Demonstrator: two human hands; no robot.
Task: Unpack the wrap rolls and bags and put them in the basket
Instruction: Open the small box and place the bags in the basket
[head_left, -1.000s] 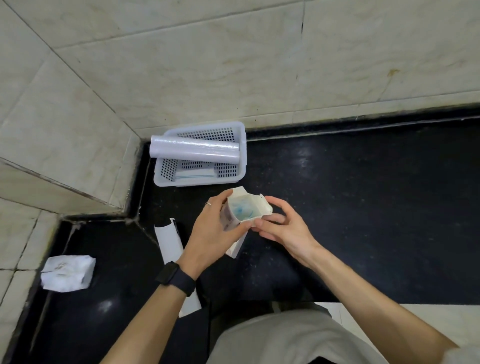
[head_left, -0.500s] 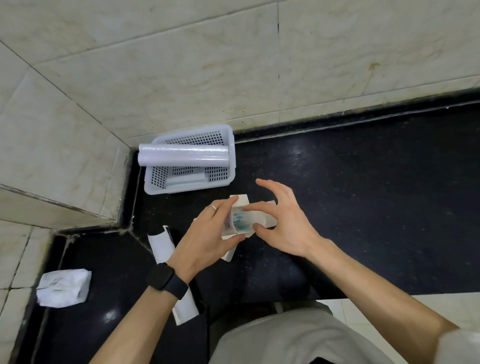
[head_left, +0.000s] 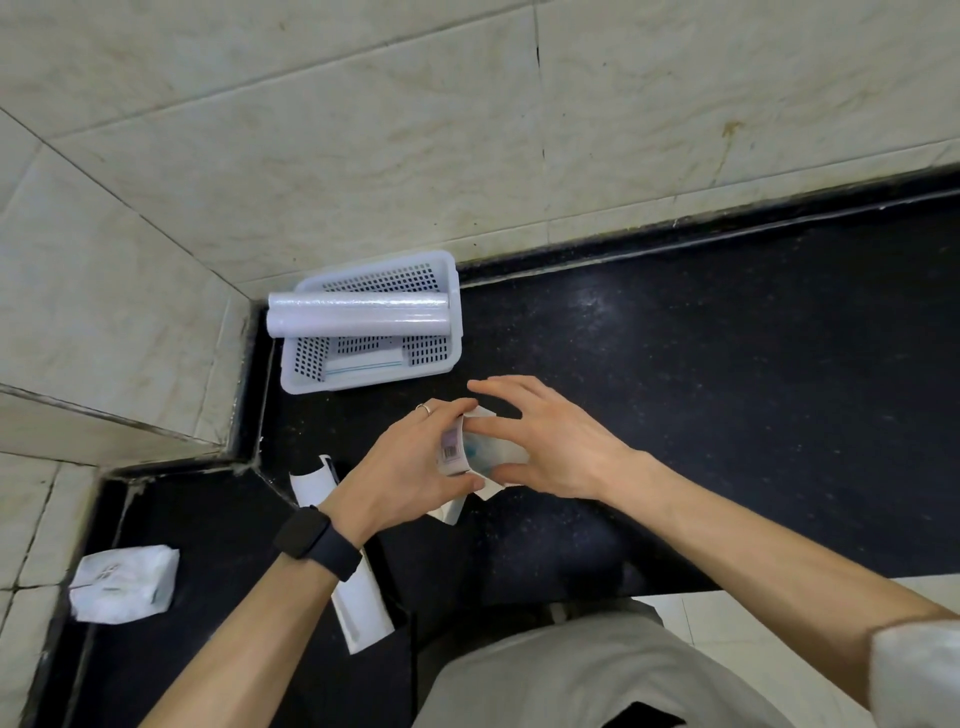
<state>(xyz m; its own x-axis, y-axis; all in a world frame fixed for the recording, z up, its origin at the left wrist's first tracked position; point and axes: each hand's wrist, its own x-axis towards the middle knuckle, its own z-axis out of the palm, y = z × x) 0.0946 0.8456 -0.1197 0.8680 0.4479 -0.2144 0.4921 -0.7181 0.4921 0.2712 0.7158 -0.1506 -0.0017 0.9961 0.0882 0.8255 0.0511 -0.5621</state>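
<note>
A small white carton with a barcode on its side and an open end is held in my left hand above the black counter. Bluish bags show inside the carton's mouth. My right hand reaches into that open end, thumb and forefinger pinching at the contents, the other fingers spread. Behind them, in the corner, stands the white perforated basket. A clear wrap roll lies across its rim and a flat packet lies on its floor.
A long white empty box lies on the counter under my left forearm. A white paper-wrapped pack sits at the lower left. Tiled walls close the corner behind and left of the basket. The black counter stretches to the right.
My right hand has moved from the carton's outside over its open end and now pinches inside. The carton has tipped so its mouth faces right. The view shifted slightly.
</note>
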